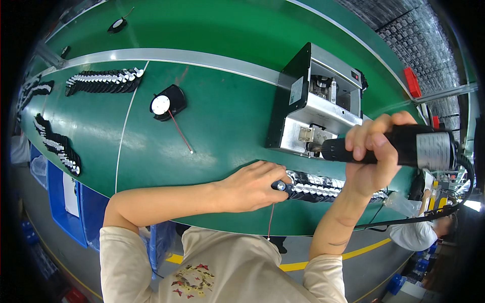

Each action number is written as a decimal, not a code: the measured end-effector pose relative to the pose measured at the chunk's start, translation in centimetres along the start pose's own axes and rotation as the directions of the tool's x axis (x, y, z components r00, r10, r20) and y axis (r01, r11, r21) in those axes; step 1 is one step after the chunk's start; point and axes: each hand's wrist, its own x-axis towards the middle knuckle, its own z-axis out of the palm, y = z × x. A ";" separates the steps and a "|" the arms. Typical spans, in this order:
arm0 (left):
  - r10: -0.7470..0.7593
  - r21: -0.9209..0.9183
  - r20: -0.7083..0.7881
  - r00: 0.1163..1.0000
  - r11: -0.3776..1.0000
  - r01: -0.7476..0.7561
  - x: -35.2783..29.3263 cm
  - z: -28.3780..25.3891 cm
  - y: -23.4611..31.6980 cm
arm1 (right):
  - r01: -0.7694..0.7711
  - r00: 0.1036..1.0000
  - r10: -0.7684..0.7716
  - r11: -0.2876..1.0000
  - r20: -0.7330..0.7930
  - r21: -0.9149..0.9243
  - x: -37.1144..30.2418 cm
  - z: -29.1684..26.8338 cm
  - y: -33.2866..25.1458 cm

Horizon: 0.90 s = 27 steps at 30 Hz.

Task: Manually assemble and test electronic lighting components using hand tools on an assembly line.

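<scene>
My right hand (374, 156) is wrapped round a black electric screwdriver (434, 149) with a pale label and a cable. Its nose points left, at the front of a metal box-shaped screw feeder (331, 121); the bit's tip is hard to make out there. My left hand (252, 188) is closed on a small black blower fan (281, 186) at the left end of a tight row of black-and-white fans (316, 187). Most of that fan is hidden under the fingers. Below my left hand, a thin red wire (271, 219) hangs toward the table's near edge.
A single black fan (174, 100) with a white round centre and red wire lies on the green table (202, 131). Rows of stacked fans (105, 81) lie farther left. Blue bins (63, 202) stand below. A person (417, 235) is at the right. The screwdriver's cable (404, 220) crosses the near edge.
</scene>
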 end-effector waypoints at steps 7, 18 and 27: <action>-0.020 -0.022 0.010 1.000 1.000 0.020 -0.2 0.1 0.0 | 0.004 0.994 -0.018 0.992 0.110 0.123 -1.4 -0.3 -0.3; -0.034 -0.021 0.008 0.999 0.999 0.034 -0.4 0.2 -0.1 | -0.140 0.987 0.127 0.978 0.096 0.154 -8.2 -1.4 -1.4; -0.017 -0.056 0.009 1.000 0.998 0.017 -0.3 -0.4 0.2 | -0.085 0.970 0.086 0.996 0.227 -0.011 -9.5 -0.5 -2.0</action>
